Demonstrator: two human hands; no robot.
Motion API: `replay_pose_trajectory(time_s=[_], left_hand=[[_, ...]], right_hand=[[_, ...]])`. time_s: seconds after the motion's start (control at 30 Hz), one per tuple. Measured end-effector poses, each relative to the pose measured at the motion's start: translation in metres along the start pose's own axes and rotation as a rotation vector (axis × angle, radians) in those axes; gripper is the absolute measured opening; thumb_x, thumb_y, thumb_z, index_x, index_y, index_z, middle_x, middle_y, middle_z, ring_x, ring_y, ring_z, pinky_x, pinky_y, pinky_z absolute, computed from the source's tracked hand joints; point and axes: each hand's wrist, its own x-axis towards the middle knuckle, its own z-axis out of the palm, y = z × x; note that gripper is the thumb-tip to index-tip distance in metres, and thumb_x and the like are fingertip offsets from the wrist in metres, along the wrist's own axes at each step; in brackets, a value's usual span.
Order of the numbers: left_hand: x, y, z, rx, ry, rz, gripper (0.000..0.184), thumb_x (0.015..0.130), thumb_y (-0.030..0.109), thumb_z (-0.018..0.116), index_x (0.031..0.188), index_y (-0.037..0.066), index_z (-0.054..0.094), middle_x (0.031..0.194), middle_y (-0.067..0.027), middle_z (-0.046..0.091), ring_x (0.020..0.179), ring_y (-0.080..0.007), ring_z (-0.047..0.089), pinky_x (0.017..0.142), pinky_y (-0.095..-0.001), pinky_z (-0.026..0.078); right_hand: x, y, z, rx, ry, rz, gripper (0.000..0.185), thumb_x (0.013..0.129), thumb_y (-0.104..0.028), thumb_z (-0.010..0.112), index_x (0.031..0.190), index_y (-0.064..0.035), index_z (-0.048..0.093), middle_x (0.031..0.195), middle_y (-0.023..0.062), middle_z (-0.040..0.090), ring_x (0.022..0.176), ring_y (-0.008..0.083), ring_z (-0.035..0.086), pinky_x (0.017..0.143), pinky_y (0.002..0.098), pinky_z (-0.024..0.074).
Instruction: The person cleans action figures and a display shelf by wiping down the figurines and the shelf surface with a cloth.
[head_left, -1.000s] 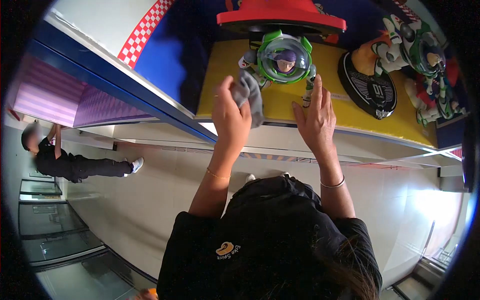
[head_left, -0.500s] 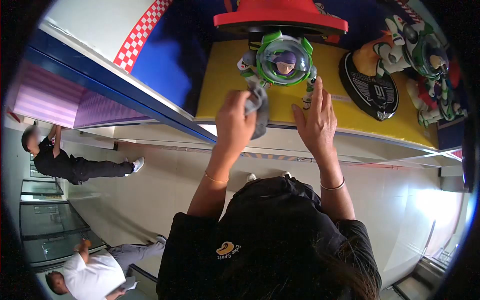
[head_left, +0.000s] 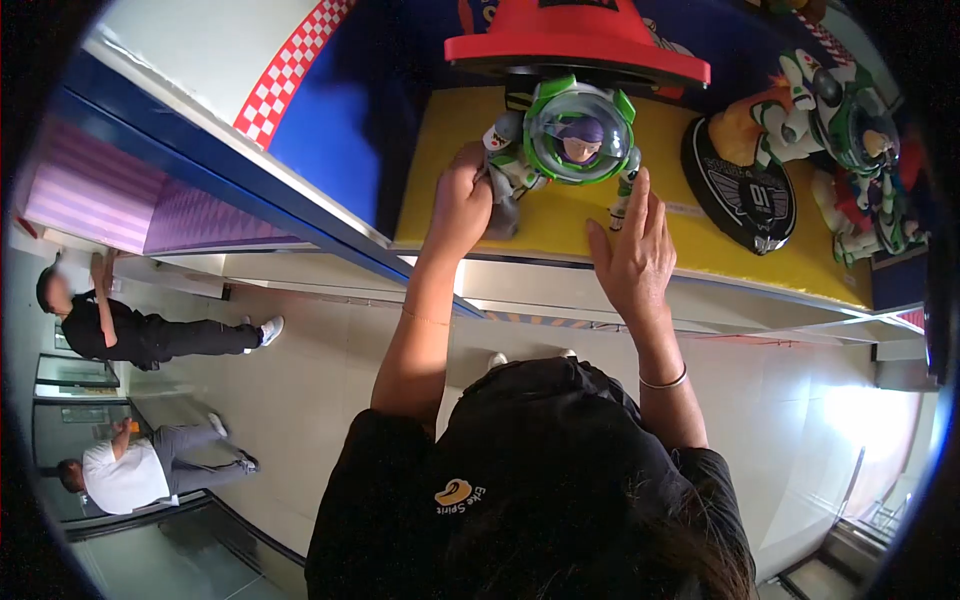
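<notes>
A space-ranger toy figure with a clear round helmet, green collar and purple hood stands on a yellow shelf surface. My left hand is closed around a grey cloth, beside the figure's arm and body on the left; whether it touches the figure is hard to see. On the other side, my right hand has its fingers stretched out, with a fingertip at the figure's arm. Its thumb stands apart from the fingers.
A red platform overhangs the figure. Right of it are a black round base marked 01 and another space-ranger figure. A blue shelf divider runs at left. Two people, one in black, one in white, are farther off.
My left hand has moved up with the cloth, closer to the figure's arm on the left. My right hand stays near the figure. The person in the white shirt has shifted position.
</notes>
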Motion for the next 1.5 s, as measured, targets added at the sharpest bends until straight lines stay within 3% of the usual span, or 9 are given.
replay_pose_trajectory(time_s=[0.47, 0.7, 0.8, 1.0, 1.13, 1.27, 1.33, 1.43, 1.5], left_hand=[[-0.021, -0.010, 0.001, 0.589, -0.003, 0.417, 0.026, 0.072, -0.006, 0.050, 0.096, -0.002, 0.059, 0.098, -0.0163, 0.060, 0.086, -0.0341, 0.055, 0.078, -0.0401, 0.046], [-0.080, -0.004, 0.000, 0.417, 0.065, 0.357, 0.028, 0.067, -0.007, 0.050, 0.093, 0.000, 0.059, 0.095, -0.0144, 0.059, 0.082, -0.0298, 0.054, 0.073, -0.0341, 0.045], [-0.110, 0.022, 0.019, -0.032, 0.094, 0.120, 0.038, 0.066, -0.009, 0.049, 0.102, 0.000, 0.056, 0.100, -0.0123, 0.058, 0.083, -0.0261, 0.055, 0.075, -0.0320, 0.044], [-0.105, 0.052, 0.047, -0.149, 0.102, 0.278, 0.051, 0.067, -0.008, 0.051, 0.117, 0.001, 0.049, 0.109, -0.0144, 0.055, 0.090, -0.0264, 0.055, 0.079, -0.0339, 0.045], [-0.102, 0.060, 0.059, -0.108, -0.004, 0.337, 0.049, 0.069, -0.002, 0.055, 0.118, 0.000, 0.048, 0.114, -0.0164, 0.053, 0.096, -0.0284, 0.054, 0.084, -0.0359, 0.044], [-0.095, 0.060, 0.052, -0.143, -0.103, 0.459, 0.052, 0.073, 0.008, 0.058, 0.123, 0.000, 0.044, 0.124, -0.0183, 0.047, 0.110, -0.0314, 0.047, 0.094, -0.0398, 0.039], [-0.086, 0.039, 0.052, -0.200, 0.166, 0.599, 0.060, 0.076, 0.016, 0.058, 0.130, -0.001, 0.037, 0.133, -0.0190, 0.039, 0.120, -0.0317, 0.040, 0.101, -0.0429, 0.034], [-0.062, 0.048, 0.029, -0.127, 0.341, 0.349, 0.065, 0.083, 0.013, 0.055, 0.141, 0.001, 0.027, 0.135, -0.0181, 0.040, 0.122, -0.0262, 0.042, 0.102, -0.0375, 0.034], [-0.049, 0.047, 0.028, -0.184, 0.250, 0.268, 0.065, 0.083, 0.012, 0.054, 0.141, 0.002, 0.026, 0.134, -0.0175, 0.041, 0.121, -0.0253, 0.043, 0.101, -0.0361, 0.035]], right_hand=[[0.001, -0.005, 0.001, -0.072, -0.009, -0.007, 0.073, 0.083, -0.022, 0.064, 0.139, 0.0098, 0.030, 0.111, 0.0221, 0.053, 0.081, 0.0288, 0.058, 0.063, 0.0322, 0.0502], [0.000, -0.005, -0.001, -0.038, 0.005, 0.010, 0.072, 0.083, -0.023, 0.064, 0.139, 0.0081, 0.031, 0.113, 0.0220, 0.052, 0.084, 0.0296, 0.057, 0.067, 0.0333, 0.0497], [-0.002, -0.006, -0.001, -0.004, 0.004, 0.027, 0.071, 0.083, -0.024, 0.064, 0.139, 0.0073, 0.032, 0.114, 0.0220, 0.051, 0.087, 0.0297, 0.056, 0.069, 0.0340, 0.0492], [-0.030, 0.002, -0.020, 1.011, 0.052, -0.025, 0.055, 0.084, -0.019, 0.061, 0.131, 0.0035, 0.043, 0.122, 0.0210, 0.046, 0.093, 0.0281, 0.051, 0.076, 0.0358, 0.0452], [-0.032, -0.025, -0.036, 0.956, 0.000, -0.052, 0.040, 0.086, -0.009, 0.055, 0.125, 0.0009, 0.049, 0.118, 0.0183, 0.049, 0.092, 0.0261, 0.052, 0.075, 0.0344, 0.0454], [-0.036, -0.008, -0.038, 0.964, 0.057, 0.268, 0.034, 0.087, 0.000, 0.049, 0.121, -0.0002, 0.054, 0.114, 0.0145, 0.053, 0.090, 0.0232, 0.053, 0.076, 0.0335, 0.0454], [-0.014, 0.004, -0.052, 0.975, 0.194, 0.398, 0.036, 0.087, 0.005, 0.047, 0.121, -0.0004, 0.057, 0.111, 0.0120, 0.056, 0.088, 0.0212, 0.054, 0.077, 0.0319, 0.0454], [0.025, 0.025, -0.051, 0.921, 0.365, 0.310, 0.039, 0.086, 0.005, 0.048, 0.124, -0.0011, 0.055, 0.111, 0.0116, 0.056, 0.085, 0.0207, 0.054, 0.076, 0.0305, 0.0451], [0.042, 0.029, -0.045, 0.922, 0.230, 0.251, 0.039, 0.087, 0.003, 0.050, 0.126, -0.0015, 0.054, 0.111, 0.0124, 0.056, 0.085, 0.0215, 0.054, 0.074, 0.0292, 0.0452]])
